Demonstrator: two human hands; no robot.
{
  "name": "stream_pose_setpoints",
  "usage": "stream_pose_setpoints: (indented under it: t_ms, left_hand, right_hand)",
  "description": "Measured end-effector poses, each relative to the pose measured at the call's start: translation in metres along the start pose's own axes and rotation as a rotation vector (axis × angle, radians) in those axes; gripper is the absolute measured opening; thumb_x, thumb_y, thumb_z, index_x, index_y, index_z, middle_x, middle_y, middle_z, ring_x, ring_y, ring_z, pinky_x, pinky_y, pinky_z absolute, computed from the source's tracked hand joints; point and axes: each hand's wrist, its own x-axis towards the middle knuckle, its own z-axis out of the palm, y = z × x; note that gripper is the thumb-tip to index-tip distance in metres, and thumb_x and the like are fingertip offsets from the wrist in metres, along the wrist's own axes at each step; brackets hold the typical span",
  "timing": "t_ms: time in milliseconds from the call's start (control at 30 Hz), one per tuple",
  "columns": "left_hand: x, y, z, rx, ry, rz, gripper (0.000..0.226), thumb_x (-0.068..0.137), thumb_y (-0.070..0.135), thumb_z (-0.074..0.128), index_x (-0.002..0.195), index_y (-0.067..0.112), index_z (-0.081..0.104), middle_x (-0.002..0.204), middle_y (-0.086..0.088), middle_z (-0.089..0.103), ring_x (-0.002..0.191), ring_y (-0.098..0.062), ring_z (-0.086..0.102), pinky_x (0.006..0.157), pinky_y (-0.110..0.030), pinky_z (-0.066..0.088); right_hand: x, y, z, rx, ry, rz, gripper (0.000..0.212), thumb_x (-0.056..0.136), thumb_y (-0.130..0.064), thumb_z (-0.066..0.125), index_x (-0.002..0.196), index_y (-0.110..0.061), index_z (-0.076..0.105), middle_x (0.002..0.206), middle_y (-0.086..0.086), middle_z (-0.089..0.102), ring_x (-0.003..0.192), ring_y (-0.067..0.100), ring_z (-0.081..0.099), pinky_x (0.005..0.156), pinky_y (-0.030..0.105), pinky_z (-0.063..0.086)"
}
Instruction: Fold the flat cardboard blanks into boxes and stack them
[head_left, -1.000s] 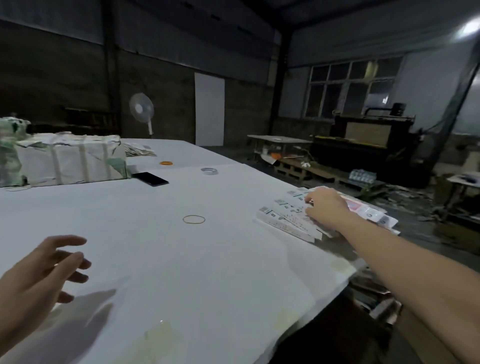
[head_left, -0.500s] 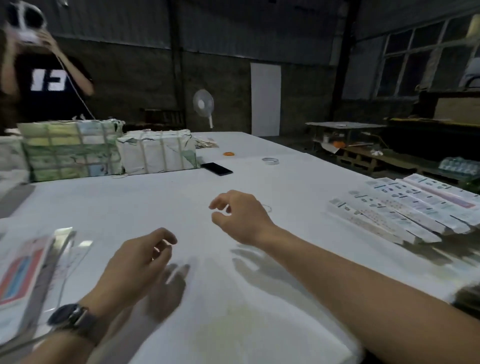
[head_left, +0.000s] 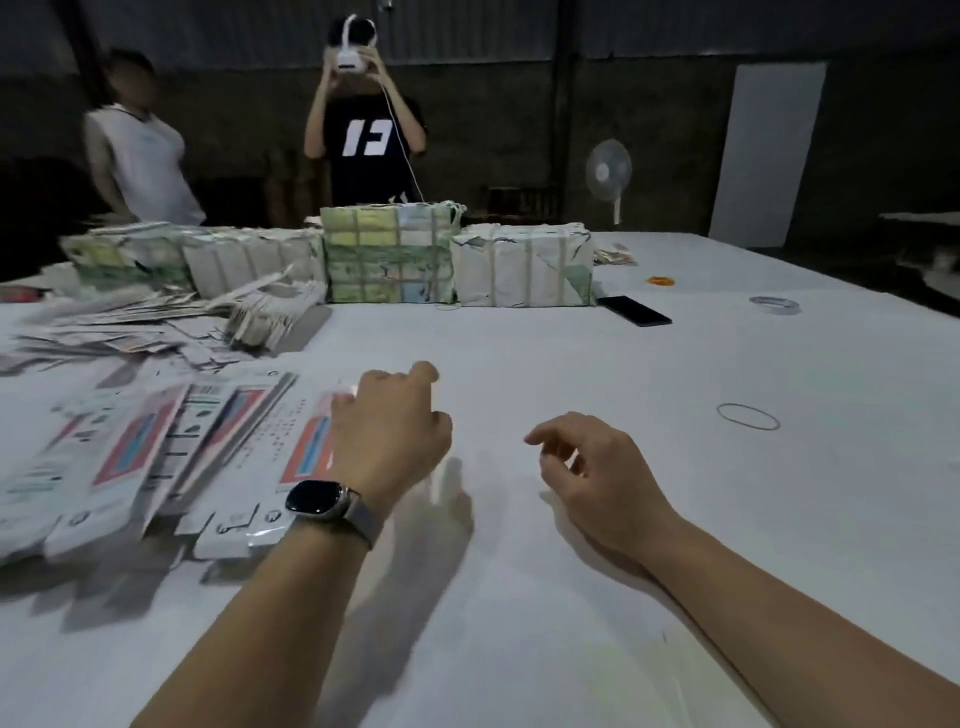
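White tabletop (head_left: 675, 519) under dim, dark-walled room; flat printed cardboard blanks (head_left: 156, 447) fanned at left. Left hand (head_left: 389, 431) over their edge, grip unclear; right hand (head_left: 597, 467) loosely curled, empty.

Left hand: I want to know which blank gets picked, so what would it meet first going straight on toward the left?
Probably the nearest flat blank, whose red-printed edge lies beside the left hand's knuckles; depth is unclear, so contact cannot be told.
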Motion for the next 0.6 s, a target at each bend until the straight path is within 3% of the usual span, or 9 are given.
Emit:
stream_pose_setpoints:
  t_ms: [67,133,300,467,533,600]
  left_hand:
    - [0.005,-0.022,-0.004,0.110,-0.128,-0.167,0.054,0.093,0.025,0.048,0.145,0.022,0.035,0.143,-0.009,0.048,0.147,-0.038,0.021,0.111,-0.062,0.025]
    - [0.006,-0.033,0.001,0.142,-0.241,-0.262,0.056,0.094,0.025,0.046,0.147,0.024,0.030,0.152,-0.012,0.036,0.149,-0.044,0.011,0.114,-0.068,0.018]
    - [0.003,-0.031,0.021,0.182,-0.253,-0.156,0.047,0.099,0.032,0.043,0.145,0.027,0.032,0.144,-0.005,0.043,0.138,-0.036,0.030,0.105,-0.058,0.028]
    - [0.006,-0.040,0.022,0.279,-0.235,-0.108,0.050,0.097,0.027,0.049,0.145,0.022,0.035,0.136,-0.010,0.050,0.131,-0.033,0.043,0.098,-0.046,0.037]
    - [0.006,-0.039,0.019,0.232,-0.195,-0.076,0.044,0.100,0.026,0.047,0.142,0.017,0.039,0.132,-0.011,0.055,0.123,-0.033,0.051,0.087,-0.039,0.039]
    - [0.004,-0.031,0.012,0.109,-0.126,-0.050,0.049,0.098,0.014,0.045,0.147,0.015,0.036,0.135,-0.014,0.054,0.122,-0.035,0.052,0.087,-0.040,0.042]
  right_hand:
    - [-0.001,-0.003,0.000,0.017,-0.019,-0.004,0.024,0.086,-0.010,0.060,0.097,-0.030,0.070,0.082,-0.022,0.062,0.081,0.006,0.059,0.076,0.026,0.047]
    - [0.000,-0.005,-0.001,0.040,-0.022,0.023,0.026,0.088,-0.007,0.061,0.096,-0.030,0.069,0.081,-0.021,0.061,0.079,0.005,0.058,0.076,0.027,0.047]
    - [-0.002,-0.006,-0.002,0.100,-0.021,0.084,0.028,0.088,-0.006,0.060,0.100,-0.029,0.069,0.079,-0.018,0.060,0.070,0.000,0.054,0.073,0.023,0.043]
    - [-0.003,-0.008,-0.003,0.096,-0.026,0.087,0.027,0.089,-0.007,0.060,0.104,-0.028,0.069,0.078,-0.020,0.059,0.069,0.000,0.054,0.072,0.022,0.041]
    - [-0.003,-0.007,-0.003,0.091,-0.028,0.080,0.027,0.089,-0.007,0.060,0.103,-0.028,0.069,0.078,-0.019,0.060,0.070,0.001,0.054,0.072,0.022,0.041]
    - [-0.003,-0.007,-0.003,0.093,-0.027,0.080,0.027,0.089,-0.007,0.060,0.103,-0.029,0.069,0.078,-0.020,0.060,0.069,0.000,0.054,0.072,0.022,0.041]
